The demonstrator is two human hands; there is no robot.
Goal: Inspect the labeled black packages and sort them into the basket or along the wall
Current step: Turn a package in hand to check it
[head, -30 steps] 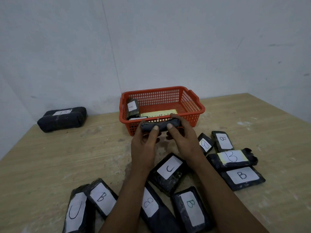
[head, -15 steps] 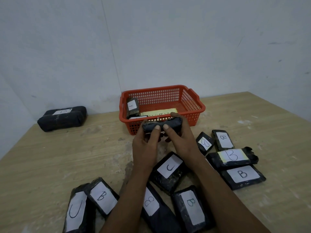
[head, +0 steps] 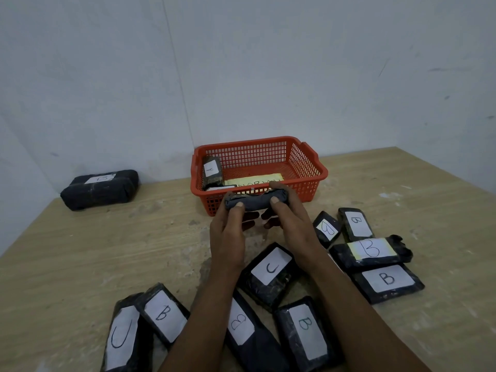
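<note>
Both hands have spread slightly apart along the small black package [head: 255,201] since a moment ago, thumbs now nearer its ends.

The left hand [head: 228,232] and right hand [head: 290,224] are gripping the package from either end, thumbs on top, holding it above the wooden table [head: 94,251] just in front of the red basket [head: 311,167]. Inside the basket a package labelled A [head: 212,173] is lying by a yellow note [head: 255,181]. Labelled black packages are lying around the forearms, and a large black bundle [head: 99,189] is sitting against the wall [head: 241,63].
</note>
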